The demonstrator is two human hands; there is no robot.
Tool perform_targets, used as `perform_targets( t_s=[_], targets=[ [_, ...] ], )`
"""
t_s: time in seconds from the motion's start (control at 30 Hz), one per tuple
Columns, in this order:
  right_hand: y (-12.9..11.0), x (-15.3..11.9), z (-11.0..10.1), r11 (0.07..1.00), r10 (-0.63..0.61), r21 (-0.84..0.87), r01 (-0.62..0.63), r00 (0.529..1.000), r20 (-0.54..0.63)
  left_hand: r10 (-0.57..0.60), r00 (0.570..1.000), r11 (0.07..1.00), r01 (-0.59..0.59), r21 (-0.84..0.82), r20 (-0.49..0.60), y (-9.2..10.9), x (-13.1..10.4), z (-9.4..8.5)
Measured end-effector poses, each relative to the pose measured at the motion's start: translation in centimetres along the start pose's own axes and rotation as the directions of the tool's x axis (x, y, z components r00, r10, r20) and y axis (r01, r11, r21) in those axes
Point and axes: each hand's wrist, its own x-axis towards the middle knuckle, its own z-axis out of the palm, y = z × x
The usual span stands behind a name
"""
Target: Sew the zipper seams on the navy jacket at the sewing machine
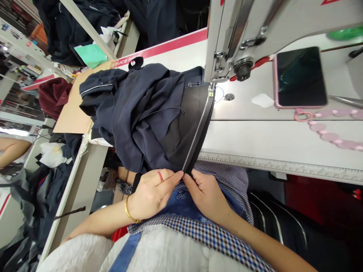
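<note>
A dark navy garment [133, 109] lies bunched on the sewing machine bed, with a metal zipper [195, 136] running along its near right edge. The zipper's far end sits under the presser foot [211, 90] of the sewing machine [227, 45]. At the zipper's near end, by the table's front edge, my left hand [151, 189] pinches the zipper and cloth; it wears a red ring and a gold bangle. Close beside it, my right hand [207, 192] pinches the same edge from the right. The thumbs and fingertips of both hands nearly meet there.
Right of the needle lie a phone [301, 77] in a pink case, a pink beaded strap [326, 134] and a white scrap [262, 100]. A ruler strip [255, 163] edges the table. Maroon cloth [54, 92] and another person's arm [13, 149] are at left.
</note>
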Motion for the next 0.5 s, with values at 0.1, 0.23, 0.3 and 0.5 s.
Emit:
perform_targets(
  t_s=[0.1, 0.23, 0.3, 0.5],
  targets=[
    [0.1, 0.2, -0.3, 1.0, -0.009, 0.013, 0.008, 0.999, 0.031, 0.082, 0.996, 0.991, -0.085, 0.102, 0.034, 0.0, 0.0, 0.0],
    [1.1, 0.2, -1.0, 0.984, -0.156, -0.079, 0.161, 0.985, 0.074, 0.129, 0.986, 0.974, -0.146, 0.172, 0.104, 0.0, 0.0, 0.2],
    [1.7, 0.2, -1.4, 0.934, -0.289, -0.206, 0.292, 0.956, 0.044, 0.139, 0.981, 0.975, -0.159, 0.155, 0.137, -0.1, 0.1, 0.4],
    [2.3, 0.4, -2.6, 0.643, -0.585, -0.662, 0.386, 0.805, -0.098, 0.169, 0.969, 0.978, -0.188, 0.092, 0.183, -0.3, 0.4, 1.0]
  ],
)
